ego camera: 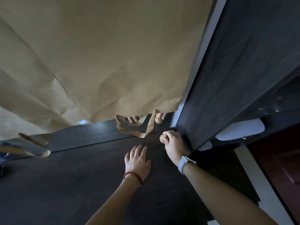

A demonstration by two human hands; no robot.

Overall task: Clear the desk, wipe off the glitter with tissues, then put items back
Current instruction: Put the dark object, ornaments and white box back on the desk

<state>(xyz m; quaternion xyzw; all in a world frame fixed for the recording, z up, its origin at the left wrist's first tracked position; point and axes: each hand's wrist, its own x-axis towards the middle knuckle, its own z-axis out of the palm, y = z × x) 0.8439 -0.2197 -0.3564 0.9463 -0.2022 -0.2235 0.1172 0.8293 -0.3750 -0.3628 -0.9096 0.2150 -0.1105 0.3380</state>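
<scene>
Dark wood-grain covers the desk [68, 184], which runs back to a glossy dark panel that mirrors what sits in front of it. On the right a tall dark cabinet side [235, 78] stands upright at the desk's far corner. A large brown paper bag [105, 54] fills the upper part of the view, its flat woven handle [138, 129] hanging down to the back edge of the desk; a second handle [34, 147] trails lower at the left.

A small round wooden ball [162, 138], tan and glossy, sits at the back right corner of the desk, close against the foot of the cabinet side. The right hand [174, 146], with a pale watch [184, 164] on its wrist, curls its fingers over the ball and grips it from the right. Its reflection, with the ball's, shows in the glossy panel just behind.

The left hand [138, 161], with a red bead bracelet [133, 176] on its wrist, lies just left of the ball and a little nearer the person. Its fingers are straight and slightly spread, palm down over the desk, holding nothing; whether it touches the surface cannot be told.
</scene>
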